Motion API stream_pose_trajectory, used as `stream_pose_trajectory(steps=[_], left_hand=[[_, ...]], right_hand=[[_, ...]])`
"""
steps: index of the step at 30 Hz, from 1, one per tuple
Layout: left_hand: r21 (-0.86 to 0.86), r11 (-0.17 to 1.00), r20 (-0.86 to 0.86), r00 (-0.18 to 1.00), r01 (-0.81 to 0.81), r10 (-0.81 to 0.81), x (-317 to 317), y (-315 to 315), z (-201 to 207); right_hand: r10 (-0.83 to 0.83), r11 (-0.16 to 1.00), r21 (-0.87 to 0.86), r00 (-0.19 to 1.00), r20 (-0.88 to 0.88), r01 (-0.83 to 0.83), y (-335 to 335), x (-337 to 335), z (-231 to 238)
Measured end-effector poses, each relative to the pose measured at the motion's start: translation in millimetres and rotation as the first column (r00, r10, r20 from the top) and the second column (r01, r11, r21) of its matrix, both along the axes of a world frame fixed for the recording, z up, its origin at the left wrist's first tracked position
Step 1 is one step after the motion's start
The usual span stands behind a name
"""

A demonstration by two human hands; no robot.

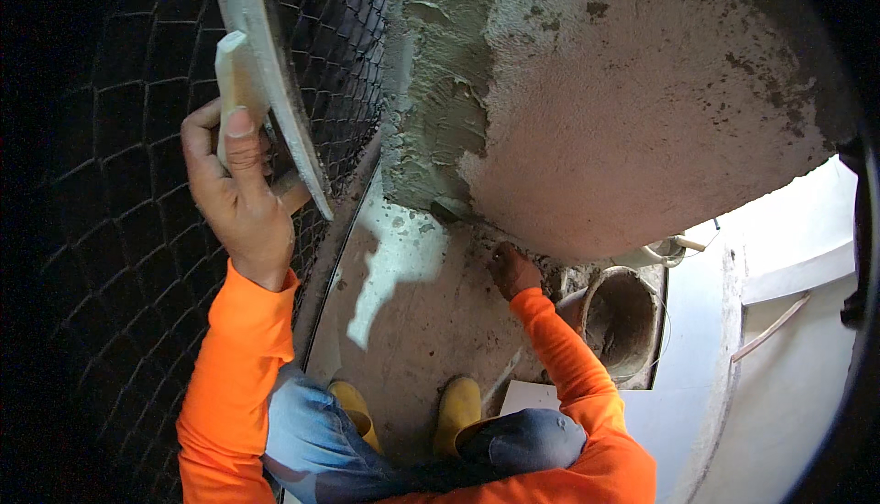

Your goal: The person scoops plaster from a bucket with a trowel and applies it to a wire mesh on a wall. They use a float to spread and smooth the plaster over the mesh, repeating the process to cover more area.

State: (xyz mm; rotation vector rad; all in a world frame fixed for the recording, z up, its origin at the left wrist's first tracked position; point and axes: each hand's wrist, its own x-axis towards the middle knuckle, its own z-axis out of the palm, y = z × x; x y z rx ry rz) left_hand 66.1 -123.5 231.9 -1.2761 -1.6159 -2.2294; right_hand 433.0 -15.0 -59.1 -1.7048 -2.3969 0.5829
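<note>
My left hand (240, 183) is raised on the left, its fingers wrapped round the pale handle of a plastering float (289, 119), with the thumb lying along it. The long grey face of the float is seen nearly edge-on. Low on the wall, my right hand (514, 271) is closed on a trowel, whose dark blade (452, 212) reaches left to the bottom of a strip of wet mortar (440, 101). The fingers and the wall's lower edge hide most of the trowel's handle.
Wire mesh (137, 147) covers the dark left side. A rough plastered wall (623, 128) fills the upper right. Beside my right forearm stands a mortar-stained bucket (653, 321). My yellow boots (459, 412) are on the dirty floor (403, 348), and a thin stick (772, 327) lies far right.
</note>
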Motion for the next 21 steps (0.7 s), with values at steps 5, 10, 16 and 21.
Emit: stream_pose_trajectory(steps=[5,10,16,21], left_hand=[[-0.014,0.999,-0.064,0.997,-0.05,0.049,3.0,6.7,-0.4],[-0.04,0.998,-0.071,0.996,-0.048,0.045,8.3,5.6,-0.9],[-0.076,0.997,-0.054,0.998,-0.033,0.029,8.3,1.6,1.5],[-0.044,0.999,-0.017,0.999,-0.031,0.03,5.8,3.4,-0.5]], right_hand=[[-0.01,0.995,0.095,0.987,0.159,-0.006,0.3,4.8,-63.3],[0.023,0.993,-0.121,0.97,0.243,0.007,29.4,-22.9,-110.6],[0.044,0.989,-0.149,0.971,0.236,-0.008,37.8,-25.5,-55.3],[0.017,0.999,-0.041,0.994,0.108,-0.012,21.4,-16.8,7.4]])
